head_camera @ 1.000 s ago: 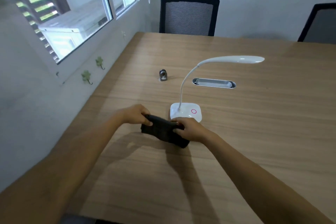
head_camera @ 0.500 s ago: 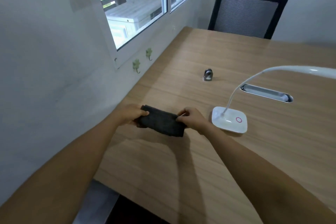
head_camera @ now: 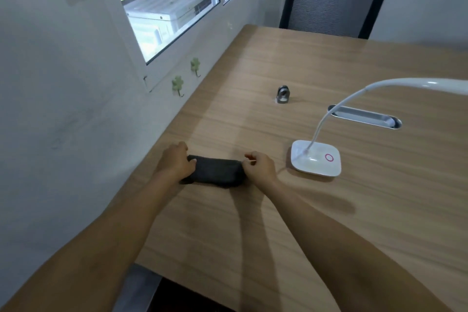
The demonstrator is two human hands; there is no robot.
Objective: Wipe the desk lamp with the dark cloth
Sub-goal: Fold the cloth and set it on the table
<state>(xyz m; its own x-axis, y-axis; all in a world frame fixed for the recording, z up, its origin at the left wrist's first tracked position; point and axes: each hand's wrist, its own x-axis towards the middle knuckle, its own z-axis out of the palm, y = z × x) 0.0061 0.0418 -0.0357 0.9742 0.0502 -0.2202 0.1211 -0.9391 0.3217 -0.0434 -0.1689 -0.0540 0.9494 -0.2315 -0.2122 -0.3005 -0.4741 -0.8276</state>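
Head view, near to far. Foreground: two bare forearms reach in from the lower corners over the near edge of a wooden table (head_camera: 329, 210). Left hand (head_camera: 176, 162) grips the left end of the dark cloth (head_camera: 215, 171), fingers curled over its upper left corner. Right hand (head_camera: 259, 166) pinches the right end btwn thumb and fingertips. Hands are apart, one per end, both closed on the fabric. Cloth is folded or bunched into a short horizontal band, close to the table's left edge; it lies low over the wood, but whether it rests on the surface or is lifted just off it cannot be told.

Just right of the right hand, not touching it: desk lamp (head_camera: 315, 158), w/ a white rounded-square base flat on the table and a pink ring marked on its top. A thin white gooseneck rises from the base's left part, arcs up and right; the long white head runs out of view at the right edge.

Mid-table, beyond the base: an oval metal cable slot (head_camera: 367, 116) set into the wood. Left of it, well apart from lamp and cloth, a small grey metal object (head_camera: 283, 94) stands upright; type unclear.

Far side: black mesh-back chair (head_camera: 334, 2) at the table's far edge. Left wall: window (head_camera: 177, 7), w/ two green clover-shaped hooks (head_camera: 177, 83) below its sill.
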